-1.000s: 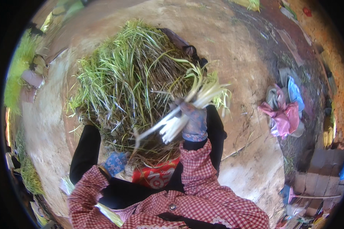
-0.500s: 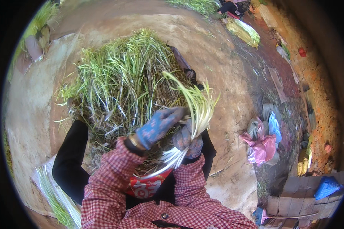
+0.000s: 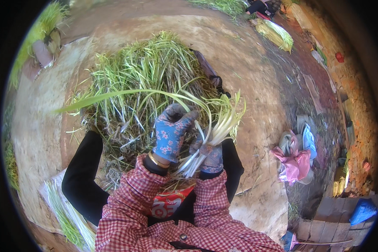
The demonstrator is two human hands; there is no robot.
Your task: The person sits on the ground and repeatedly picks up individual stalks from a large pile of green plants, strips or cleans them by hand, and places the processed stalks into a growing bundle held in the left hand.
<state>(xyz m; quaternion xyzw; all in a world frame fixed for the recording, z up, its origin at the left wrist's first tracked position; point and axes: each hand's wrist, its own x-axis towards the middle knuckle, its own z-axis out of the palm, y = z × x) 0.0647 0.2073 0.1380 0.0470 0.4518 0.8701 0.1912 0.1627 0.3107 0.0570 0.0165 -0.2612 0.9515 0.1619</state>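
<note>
My left hand (image 3: 171, 133), in a blue flowered glove, is raised with fingers curled in a pinch at a long green leaf (image 3: 126, 92) that arches leftward. Beside it my right hand (image 3: 208, 155), gloved alike, grips a bunch of pale stalks (image 3: 222, 126), white ends downward, leafy tips up. A large tangled heap of green shoots with dry brown bottoms (image 3: 143, 67) lies in front of me between my black-trousered legs, partly over a red printed sack (image 3: 168, 201) at my lap.
A worn sheet (image 3: 256, 105) underlies me. Trimmed stalks (image 3: 67, 214) lie at lower left; a bundle (image 3: 277, 35) lies near another person (image 3: 260, 10) at top right. Pink and blue cloths (image 3: 294, 159), a broom (image 3: 294, 241) and a blue bag (image 3: 361, 210) are right, beside an orange earthen wall (image 3: 353, 126).
My left hand has come up from low at the left beside the bunch, then turned more upright with a long leaf at its fingers. The bunch has moved slightly lower and stands more upright.
</note>
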